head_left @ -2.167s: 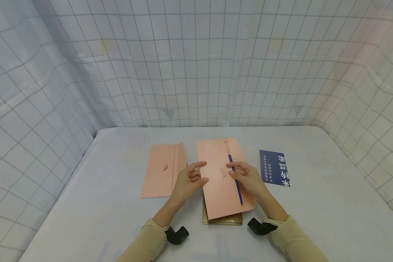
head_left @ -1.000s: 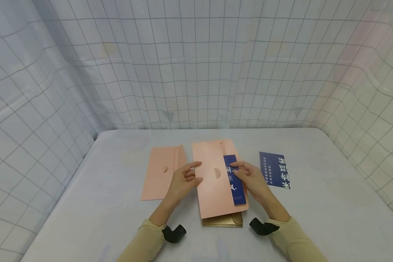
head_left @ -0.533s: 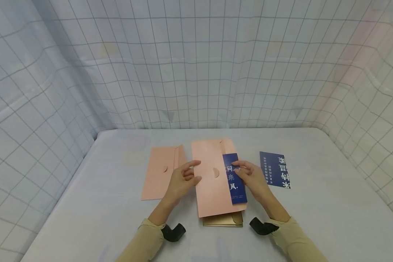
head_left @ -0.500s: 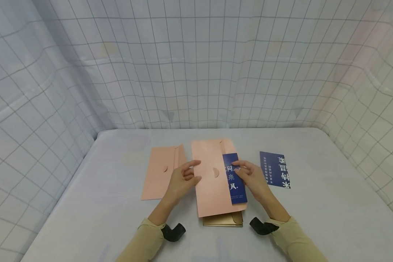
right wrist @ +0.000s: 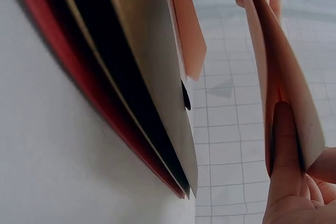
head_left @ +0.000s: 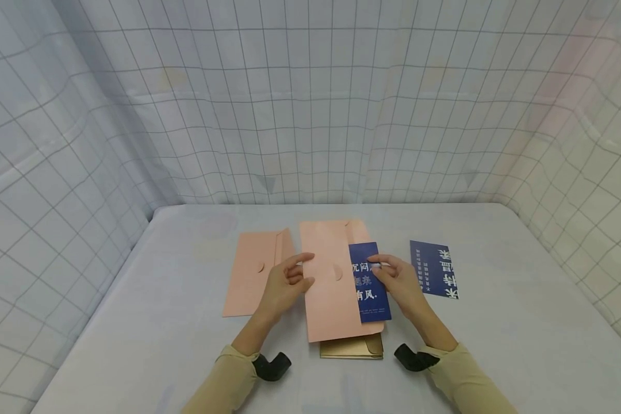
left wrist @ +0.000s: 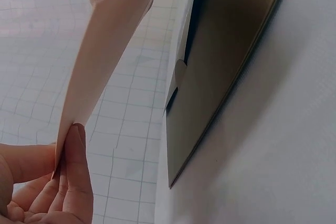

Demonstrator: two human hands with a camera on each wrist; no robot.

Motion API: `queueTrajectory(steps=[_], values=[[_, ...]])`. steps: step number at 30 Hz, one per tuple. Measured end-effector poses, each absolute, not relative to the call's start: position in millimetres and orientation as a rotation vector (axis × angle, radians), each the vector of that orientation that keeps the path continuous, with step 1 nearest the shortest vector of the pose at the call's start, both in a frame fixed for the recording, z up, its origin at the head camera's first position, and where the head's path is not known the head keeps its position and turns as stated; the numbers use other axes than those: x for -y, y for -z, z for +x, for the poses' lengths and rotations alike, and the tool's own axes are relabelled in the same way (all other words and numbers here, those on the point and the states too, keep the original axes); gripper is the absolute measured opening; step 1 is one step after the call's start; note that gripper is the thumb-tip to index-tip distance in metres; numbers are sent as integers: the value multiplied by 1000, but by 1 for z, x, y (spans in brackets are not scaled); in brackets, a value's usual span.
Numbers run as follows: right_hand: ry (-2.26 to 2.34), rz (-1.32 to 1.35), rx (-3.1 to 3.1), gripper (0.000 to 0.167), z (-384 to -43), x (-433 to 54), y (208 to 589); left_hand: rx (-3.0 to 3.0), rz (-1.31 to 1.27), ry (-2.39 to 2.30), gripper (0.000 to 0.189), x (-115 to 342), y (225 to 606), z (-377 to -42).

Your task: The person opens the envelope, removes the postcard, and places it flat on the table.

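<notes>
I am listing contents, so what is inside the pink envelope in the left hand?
A blue card with white writing sticks out of the pink envelope. The card's left part is covered; anything deeper inside cannot be seen.

The head view has bright, even light. Lines on the white checked cloth wall (head_left: 310, 115) bend at the sides. Both wrist views look dimmer. In the left one, a soft shadow lies beside the gold paper envelope (left wrist: 220, 61). Tiny words on the middle blue paper card (head_left: 368, 306) look fuzzy.
</notes>
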State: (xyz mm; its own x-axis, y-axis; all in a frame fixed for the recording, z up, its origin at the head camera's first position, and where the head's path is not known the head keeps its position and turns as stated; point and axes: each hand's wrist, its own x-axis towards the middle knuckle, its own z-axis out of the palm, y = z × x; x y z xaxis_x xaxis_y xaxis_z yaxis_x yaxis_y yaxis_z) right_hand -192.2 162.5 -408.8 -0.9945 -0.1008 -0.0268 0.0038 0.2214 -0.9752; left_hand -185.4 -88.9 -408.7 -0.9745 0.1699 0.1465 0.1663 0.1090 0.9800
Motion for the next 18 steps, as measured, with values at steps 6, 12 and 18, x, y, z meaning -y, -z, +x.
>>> queueTrajectory(steps=[6,12,18], values=[[1868,-56,-2434,29,-195,-163,412,-2374,340,-2047,46,91,409,-187],[1844,-46,-2466,29,-196,-165,413,-2377,310,-2066,46,91,408,-187],[1818,-13,-2481,30,-198,-167,413,-2378,305,-2076,46,92,406,-186]])
